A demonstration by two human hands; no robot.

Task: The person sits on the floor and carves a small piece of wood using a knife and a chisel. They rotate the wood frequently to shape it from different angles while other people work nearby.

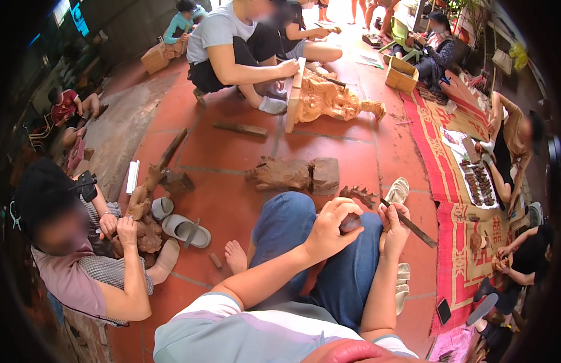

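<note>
Above my knees, my left hand (pixel 331 228) is closed around a small, rounded, dark reddish-brown piece (pixel 351 223), which looks like carved wood. Close by on the right, my right hand (pixel 392 228) pinches a long, narrow, dark flat tool (pixel 419 231), perhaps a file or rasp. This tool slants down to the right, and its upper left end points toward the rounded piece without clearly touching it. Just beyond my hands, a spiky carved brown piece (pixel 359 195) lies on the floor, next to a brown carved wooden block (pixel 295 175).
A person at the left works on a wooden figure (pixel 141 206) near grey slippers (pixel 187 230). Ahead, another person steadies a large carved statue (pixel 329 100). A red patterned mat (pixel 459 266) at the right bears a phone (pixel 444 311) and a tray of small brown pieces (pixel 479 183).
</note>
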